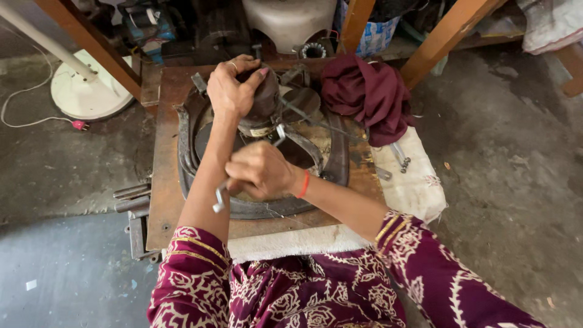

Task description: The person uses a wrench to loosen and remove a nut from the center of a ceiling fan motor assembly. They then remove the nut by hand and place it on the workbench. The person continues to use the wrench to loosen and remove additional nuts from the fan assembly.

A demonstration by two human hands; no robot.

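A dark, dirty motor body (264, 104) stands in the middle of a round metal fan frame (337, 159) on a low wooden board (161, 182). My left hand (234, 88) rests on top of the motor and grips it. My right hand (261, 171) is closed around a metal spanner (220, 198); its shaft runs up to the motor's base, and its free end sticks out to the lower left of my fist.
A maroon cloth (367, 94) lies bunched at the board's right rear. Loose bolts (401, 157) sit on a white cloth (416, 179). A white round fan base (85, 91) and wooden legs (91, 42) stand behind. Metal bars (130, 193) lie at the left.
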